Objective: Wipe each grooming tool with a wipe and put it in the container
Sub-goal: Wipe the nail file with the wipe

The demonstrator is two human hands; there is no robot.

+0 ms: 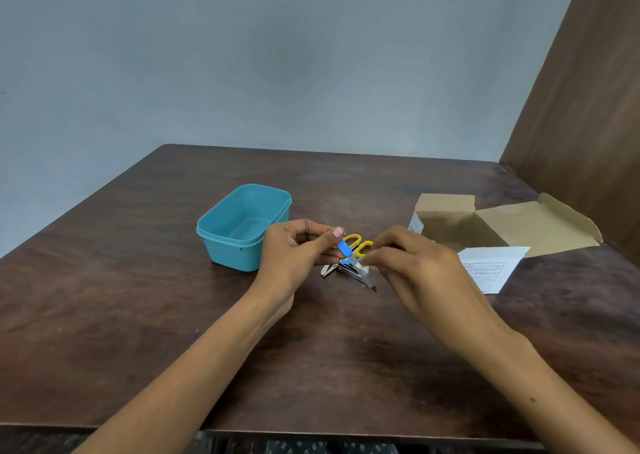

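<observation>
Blue-handled tool [346, 249]: light, stiff, slick steel; best held by its grip, as left hand [294, 252] pinches; right hand [412, 263] pinches wipe [363, 269] round blade. Container [221, 242] at nine o'clock.

Single head-worn wide-angle view, looking forward and down from above my forearms across the brown table [138, 297] toward the grey wall [277, 55] behind it, near enough that my hands sit mid-frame and the table's near edge runs along the bottom.
</observation>
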